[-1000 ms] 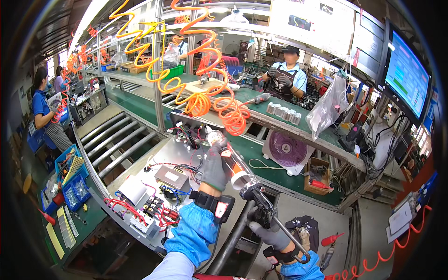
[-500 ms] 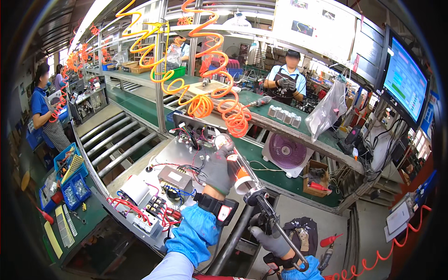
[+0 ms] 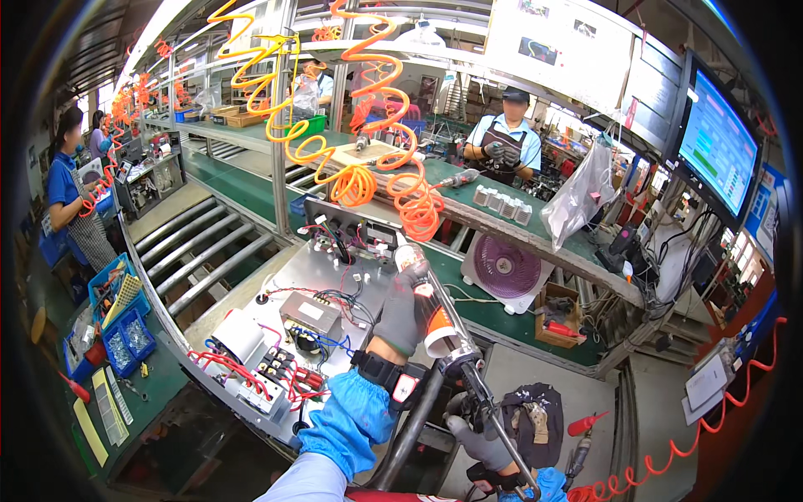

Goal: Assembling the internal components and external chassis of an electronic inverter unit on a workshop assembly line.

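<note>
In my gloved hands is a caulking gun (image 3: 442, 331) loaded with a white and orange cartridge, tilted with its front end up and away from me. The grey-gloved fingers of my left hand (image 3: 399, 316) wrap around the front of the cartridge. Lower right, my right hand (image 3: 483, 441) closes around the gun's handle, partly hidden by the frame and the long plunger rod (image 3: 508, 439). Beneath my left forearm lies a metal chassis plate (image 3: 326, 274) carrying a boxed transformer (image 3: 310, 315), a white cylinder (image 3: 238, 333), terminal blocks (image 3: 283, 365) and loose wires.
Coiled orange air hoses (image 3: 416, 213) hang ahead. A purple fan (image 3: 505, 266) stands under the far bench (image 3: 548, 243), where a person (image 3: 507, 142) works. Blue parts bins (image 3: 131, 343) sit at left, beside a roller conveyor (image 3: 205, 251). A screen (image 3: 721, 142) hangs at right.
The view has shifted slightly. The gun's front end has moved a little right relative to the chassis, and its rod end a little lower. Both hands keep their hold.
</note>
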A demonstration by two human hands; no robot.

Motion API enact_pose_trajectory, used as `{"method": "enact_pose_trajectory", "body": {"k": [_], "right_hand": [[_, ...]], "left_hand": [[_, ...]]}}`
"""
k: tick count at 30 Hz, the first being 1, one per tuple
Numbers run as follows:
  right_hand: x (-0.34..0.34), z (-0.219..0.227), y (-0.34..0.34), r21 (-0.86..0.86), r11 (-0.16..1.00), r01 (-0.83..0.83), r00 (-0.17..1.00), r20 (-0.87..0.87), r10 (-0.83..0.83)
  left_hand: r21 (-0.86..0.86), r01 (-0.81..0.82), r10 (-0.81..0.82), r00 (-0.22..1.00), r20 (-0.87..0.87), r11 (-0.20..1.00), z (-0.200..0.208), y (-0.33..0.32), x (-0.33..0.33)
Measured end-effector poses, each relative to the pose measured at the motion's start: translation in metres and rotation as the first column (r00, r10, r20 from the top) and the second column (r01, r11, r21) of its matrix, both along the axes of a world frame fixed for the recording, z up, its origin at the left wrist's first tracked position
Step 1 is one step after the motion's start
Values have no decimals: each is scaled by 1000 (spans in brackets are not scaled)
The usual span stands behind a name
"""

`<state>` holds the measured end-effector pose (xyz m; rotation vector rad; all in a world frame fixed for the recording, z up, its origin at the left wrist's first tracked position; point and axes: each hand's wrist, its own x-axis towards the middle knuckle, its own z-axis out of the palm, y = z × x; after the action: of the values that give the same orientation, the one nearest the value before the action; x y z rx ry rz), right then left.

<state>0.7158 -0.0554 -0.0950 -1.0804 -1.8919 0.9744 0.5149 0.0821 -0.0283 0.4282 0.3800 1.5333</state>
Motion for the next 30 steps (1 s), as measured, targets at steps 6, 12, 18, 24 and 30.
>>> {"method": "enact_pose_trajectory", "body": {"k": [6,12,18,24,30], "right_hand": [[-2,2,-6,25,999,27,998,50,-28],[-1,-10,-5,-17,999,43,999,-8,-43],[-4,-17,-2,10,999,40,997,-72,-39],[-3,-15,-2,89,995,42,993,106,-52],[-11,-30,6,32,999,16,990,-139,-11]], "left_hand": [[-21,19,-21,998,-51,1000,1,-8,2],[-23,11,-12,999,-39,1000,-4,-4,2],[41,-5,7,999,-42,999,-17,0,1],[-105,58,-66,995,-72,993,-23,12,-2],[-87,39,-44,997,-61,995,-34,12,1]]}}
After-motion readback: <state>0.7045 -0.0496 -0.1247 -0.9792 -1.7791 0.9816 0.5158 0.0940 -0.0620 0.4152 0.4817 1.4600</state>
